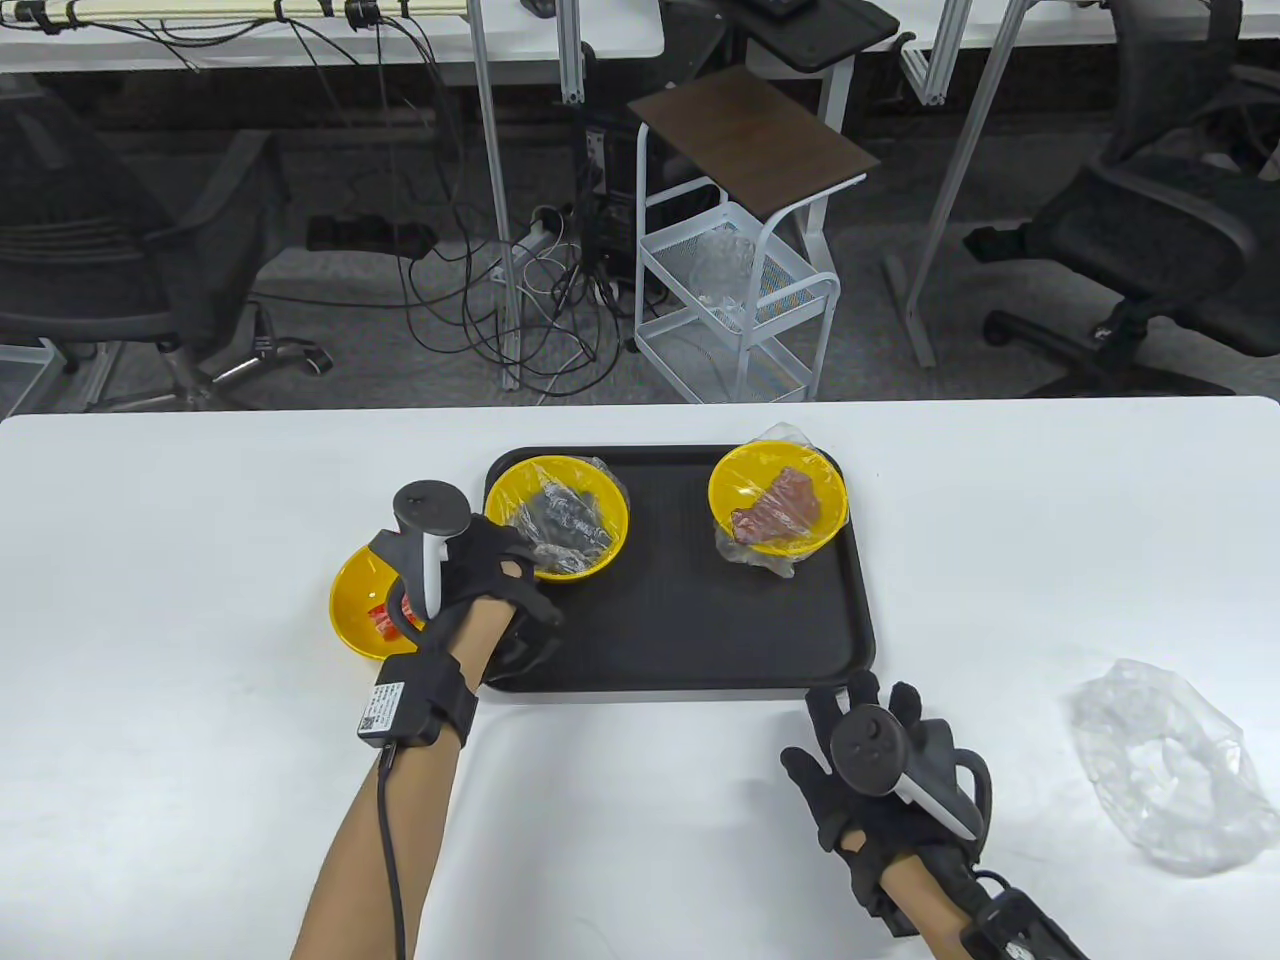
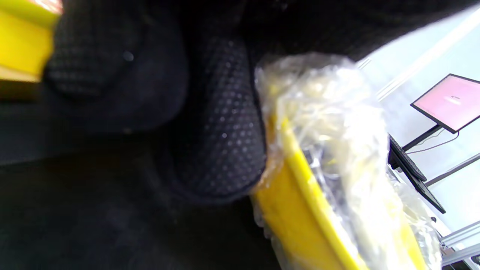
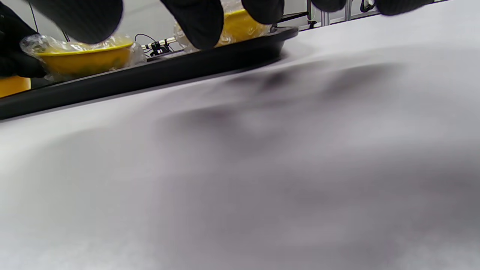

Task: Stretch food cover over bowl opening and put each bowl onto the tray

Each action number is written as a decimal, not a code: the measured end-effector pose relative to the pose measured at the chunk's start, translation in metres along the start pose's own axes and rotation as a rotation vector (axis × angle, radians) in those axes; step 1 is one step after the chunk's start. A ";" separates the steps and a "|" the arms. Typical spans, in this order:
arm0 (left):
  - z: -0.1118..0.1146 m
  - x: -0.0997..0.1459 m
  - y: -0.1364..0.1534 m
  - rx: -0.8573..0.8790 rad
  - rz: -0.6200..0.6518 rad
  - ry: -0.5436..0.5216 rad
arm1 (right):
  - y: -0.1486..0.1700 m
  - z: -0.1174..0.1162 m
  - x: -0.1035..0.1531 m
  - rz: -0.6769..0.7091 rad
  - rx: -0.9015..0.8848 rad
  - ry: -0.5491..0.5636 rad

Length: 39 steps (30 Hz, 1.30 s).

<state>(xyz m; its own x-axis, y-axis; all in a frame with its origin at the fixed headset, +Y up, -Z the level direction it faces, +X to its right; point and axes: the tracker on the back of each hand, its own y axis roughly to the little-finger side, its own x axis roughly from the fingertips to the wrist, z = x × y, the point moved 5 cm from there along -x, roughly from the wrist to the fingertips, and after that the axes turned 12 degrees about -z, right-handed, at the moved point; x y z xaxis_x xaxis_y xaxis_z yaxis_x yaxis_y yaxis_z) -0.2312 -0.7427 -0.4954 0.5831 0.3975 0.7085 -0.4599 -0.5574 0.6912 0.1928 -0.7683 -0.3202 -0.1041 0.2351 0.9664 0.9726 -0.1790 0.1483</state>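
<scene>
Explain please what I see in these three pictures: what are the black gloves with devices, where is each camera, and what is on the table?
These are a person's two hands in sensor gloves, each with a tracker strapped on its back. One camera looks down at the white table; the other two sit on the wrists.

On the black tray stand two yellow bowls with plastic covers: the dark-food bowl and the brown-food bowl. A third, uncovered bowl sits beside the tray's left edge. A loose cover lies at the right.

The left hand has its grip on the dark-food bowl's rim. The right hand hovers open over the table, holding nothing.
</scene>
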 end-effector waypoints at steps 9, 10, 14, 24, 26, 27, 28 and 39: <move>0.002 -0.005 0.002 0.001 -0.026 -0.022 | -0.005 0.002 0.003 0.019 0.034 0.031; 0.002 -0.005 0.002 -0.004 -0.027 -0.030 | -0.006 0.003 0.004 0.023 0.038 0.036; 0.002 -0.004 0.003 -0.008 -0.046 -0.029 | -0.006 0.006 0.006 0.028 0.017 0.037; -0.006 0.002 -0.003 -0.041 -0.044 -0.048 | -0.010 0.011 0.009 0.049 -0.004 0.044; -0.005 0.004 -0.004 -0.041 -0.044 -0.041 | -0.009 0.011 0.009 0.049 -0.012 0.045; -0.006 0.005 -0.005 -0.043 -0.043 -0.043 | -0.009 0.012 0.009 0.049 -0.011 0.048; -0.006 0.005 -0.006 -0.049 -0.039 -0.048 | -0.009 0.012 0.009 0.048 -0.011 0.050; -0.050 0.035 -0.016 -0.048 0.114 -0.035 | -0.004 0.015 0.007 0.034 -0.036 0.050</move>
<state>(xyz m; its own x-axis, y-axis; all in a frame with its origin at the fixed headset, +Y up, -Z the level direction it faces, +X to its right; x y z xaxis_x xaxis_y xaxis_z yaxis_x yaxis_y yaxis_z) -0.2374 -0.6834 -0.4744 0.5475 0.3072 0.7784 -0.5557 -0.5620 0.6127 0.1918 -0.7517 -0.3174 -0.0820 0.1809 0.9801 0.9677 -0.2209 0.1217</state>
